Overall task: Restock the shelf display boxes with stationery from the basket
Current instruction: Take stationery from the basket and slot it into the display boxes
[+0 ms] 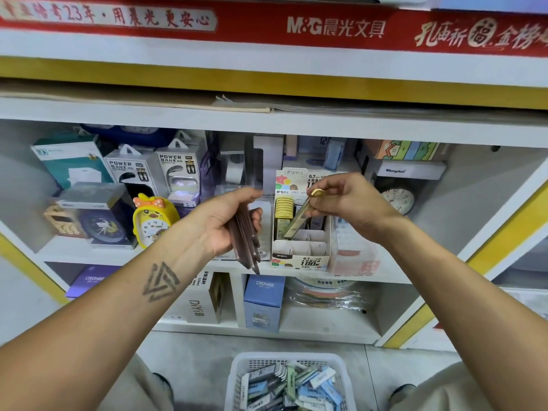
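Observation:
My left hand (228, 221) grips a bundle of several dark brown lead cases (247, 243), held upright in front of the middle shelf. My right hand (348, 200) pinches one yellow-capped lead case (299, 218) by its top, tilted, with its lower end inside the white display box (299, 256). That box has cardboard dividers, a row of yellow cases at its back left, and open slots at the front. On the floor between my feet sits a white plastic basket (241, 369) with several blue, white and green stationery packs.
A yellow duck alarm clock (154, 218), power bank boxes (178, 170) and a dark clock box (98, 221) fill the shelf's left. A round clock (398, 200) and a clear pink-labelled box (353, 253) stand at the right. Boxes occupy the lower shelf (264, 301).

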Tool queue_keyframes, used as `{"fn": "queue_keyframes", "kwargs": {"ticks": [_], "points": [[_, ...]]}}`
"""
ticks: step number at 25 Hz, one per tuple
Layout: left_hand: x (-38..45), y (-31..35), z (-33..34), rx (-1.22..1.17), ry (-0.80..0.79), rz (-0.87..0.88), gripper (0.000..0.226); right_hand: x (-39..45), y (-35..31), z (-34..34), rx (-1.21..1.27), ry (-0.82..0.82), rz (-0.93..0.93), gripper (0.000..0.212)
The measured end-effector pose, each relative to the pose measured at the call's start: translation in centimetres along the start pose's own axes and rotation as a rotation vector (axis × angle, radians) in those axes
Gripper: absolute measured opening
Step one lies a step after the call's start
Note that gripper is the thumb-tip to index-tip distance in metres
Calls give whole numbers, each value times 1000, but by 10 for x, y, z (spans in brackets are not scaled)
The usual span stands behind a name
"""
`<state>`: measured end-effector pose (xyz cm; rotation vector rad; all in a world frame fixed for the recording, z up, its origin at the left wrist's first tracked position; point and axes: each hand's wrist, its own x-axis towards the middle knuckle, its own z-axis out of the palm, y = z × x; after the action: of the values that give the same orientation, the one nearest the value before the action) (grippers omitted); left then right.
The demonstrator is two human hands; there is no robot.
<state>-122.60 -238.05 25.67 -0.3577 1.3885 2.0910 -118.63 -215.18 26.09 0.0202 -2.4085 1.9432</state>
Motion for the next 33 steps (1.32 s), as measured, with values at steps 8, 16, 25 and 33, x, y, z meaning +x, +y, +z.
{"fn": "queue_keyframes", "kwargs": {"ticks": [8, 16, 25, 33], "points": [[-8, 2, -5, 4, -27, 40, 9, 4, 15, 27, -564, 56, -222, 15], [-10, -1, -6, 16, -98, 26, 20, 2, 30, 36, -911, -7, -462, 12], [-11, -21, 13, 255, -210, 138, 62, -5, 4, 36, 5, -86, 89, 25], [-3, -22, 27, 246, -56, 230, 37, -3, -7, -3, 3, 162, -34, 19]]}}
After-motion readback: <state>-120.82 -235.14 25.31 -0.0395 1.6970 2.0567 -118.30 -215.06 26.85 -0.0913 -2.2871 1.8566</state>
